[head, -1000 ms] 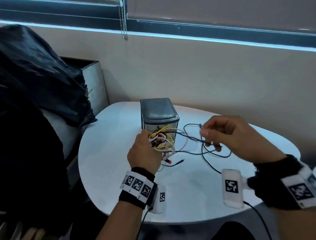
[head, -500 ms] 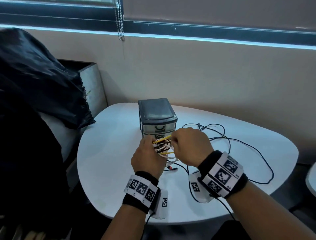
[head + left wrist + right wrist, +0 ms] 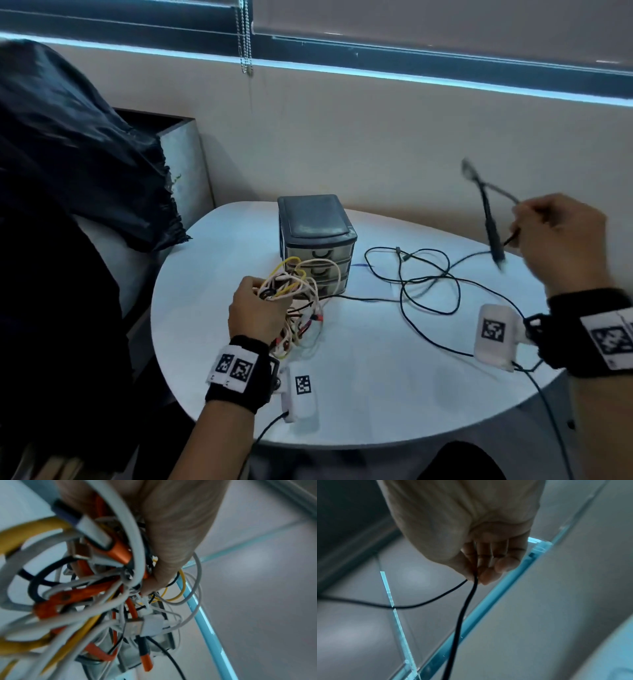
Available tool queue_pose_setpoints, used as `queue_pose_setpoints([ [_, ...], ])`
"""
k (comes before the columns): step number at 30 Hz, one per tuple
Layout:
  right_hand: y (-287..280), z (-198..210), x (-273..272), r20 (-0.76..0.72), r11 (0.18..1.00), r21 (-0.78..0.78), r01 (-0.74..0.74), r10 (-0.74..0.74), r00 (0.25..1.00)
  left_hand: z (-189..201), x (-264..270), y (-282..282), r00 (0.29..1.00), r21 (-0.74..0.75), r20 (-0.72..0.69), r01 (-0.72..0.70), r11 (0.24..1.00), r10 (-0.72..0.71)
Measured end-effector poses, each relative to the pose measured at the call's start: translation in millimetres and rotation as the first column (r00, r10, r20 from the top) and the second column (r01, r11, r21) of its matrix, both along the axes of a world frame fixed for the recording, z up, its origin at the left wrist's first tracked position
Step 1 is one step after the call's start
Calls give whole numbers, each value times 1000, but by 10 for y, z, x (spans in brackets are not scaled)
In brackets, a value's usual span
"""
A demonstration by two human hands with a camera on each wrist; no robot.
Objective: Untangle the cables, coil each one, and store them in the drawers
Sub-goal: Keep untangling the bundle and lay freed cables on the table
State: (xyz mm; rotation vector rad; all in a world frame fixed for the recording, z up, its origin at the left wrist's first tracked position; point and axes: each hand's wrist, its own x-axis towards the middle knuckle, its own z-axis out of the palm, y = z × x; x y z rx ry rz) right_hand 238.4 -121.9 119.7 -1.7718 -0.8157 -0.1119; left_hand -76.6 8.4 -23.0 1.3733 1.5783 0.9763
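Observation:
My left hand (image 3: 255,308) grips a tangled bundle of white, yellow, orange and black cables (image 3: 298,291) just above the white table, in front of the small drawer unit (image 3: 315,240). In the left wrist view the bundle (image 3: 82,588) fills the frame, with my fingers curled round it. Raised at the right, my right hand (image 3: 555,236) pinches a thin black cable (image 3: 488,219) whose blurred end swings in the air. The right wrist view shows that black cable (image 3: 464,608) held between thumb and fingertips. More of the black cable (image 3: 428,284) lies looped on the table.
The round white table (image 3: 376,394) stands against a beige wall. A black plastic bag (image 3: 68,154) lies over a grey box at the left. A bead chain (image 3: 245,37) hangs from the blind above. The drawers of the unit are closed.
My right hand left the bundle and swung up and to the right, pulling a black cable out into the air. The left hand still holds the bundle, now slightly lower.

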Motion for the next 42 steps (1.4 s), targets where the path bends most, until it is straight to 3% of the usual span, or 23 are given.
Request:
queue_pose_setpoints([
  [3, 87, -394, 133, -127, 995, -94, 27, -39, 991, 32, -4, 2, 930, -136, 362, -14, 991, 63],
  [5, 117, -629, 252, -190, 983, -171, 61, -94, 977, 90, -26, -21, 844, -240, 531, 69, 968, 72],
  [8, 112, -890, 349, -256, 946, -317, 66, -152, 955, 124, -64, -38, 714, -277, 699, 216, 936, 42],
  [10, 115, -983, 322, -222, 898, -437, 57, -169, 960, 113, -76, -34, 644, -257, 765, 292, 921, 9],
  [12, 127, -999, 165, -137, 860, -510, 33, -120, 983, 119, -67, -42, 613, -232, 790, 328, 916, -20],
  [14, 129, -919, -179, -5, 898, -440, -16, 16, 1000, 127, -37, -48, 609, -187, 792, 300, 935, -37],
  [16, 126, -773, -636, 30, 923, -323, -211, 233, 972, 160, 12, -71, 627, -138, 777, 260, 956, -58],
  [17, 120, -700, -868, -32, 869, -325, -373, 384, 923, 165, 37, -77, 644, -120, 762, 241, 963, -67],
  [19, 96, -661, -1202, -213, 674, -364, -642, 611, 762, 168, 68, -81, 665, -103, 744, 212, 972, -67],
  [21, 93, -740, -1332, -298, 600, -387, -700, 637, 711, 165, 70, -58, 674, -95, 737, 187, 978, -58],
  [25, 44, -845, -1440, -375, 671, -349, -655, 540, 753, 96, 31, -23, 680, -53, 732, 105, 993, -33],
  [28, -28, -839, -1621, -483, 659, -229, -716, 562, 672, 83, 35, -58, 680, 0, 730, 105, 994, -72],
  [29, -44, -829, -1656, -452, 697, -179, -695, 569, 687, 78, 45, -66, 702, 34, 706, 101, 994, -95],
  [30, -47, -824, -1650, -357, 759, -157, -632, 553, 753, 79, 56, -74, 735, 81, 666, 97, 992, -126],
  [32, -29, -765, -1598, -55, 866, -151, -476, 473, 879, 95, 74, -103, 798, 190, 566, 115, 975, -204],
  [33, -16, -700, -1590, 95, 891, -171, -420, 439, 893, 106, 86, -121, 816, 234, 525, 135, 963, -242],
  [35, 12, -597, -1622, 290, 895, -262, -361, 430, 855, 150, 108, -182, 826, 287, 480, 170, 943, -296],
  [38, 108, -574, -1735, 440, 851, -480, -214, 445, 780, 227, 152, -265, 812, 340, 468, 198, 919, -348],
  [42, 262, -604, -1819, 414, 745, -651, -142, 506, 757, 302, 157, -318, 793, 393, 446, 242, 887, -415],
])
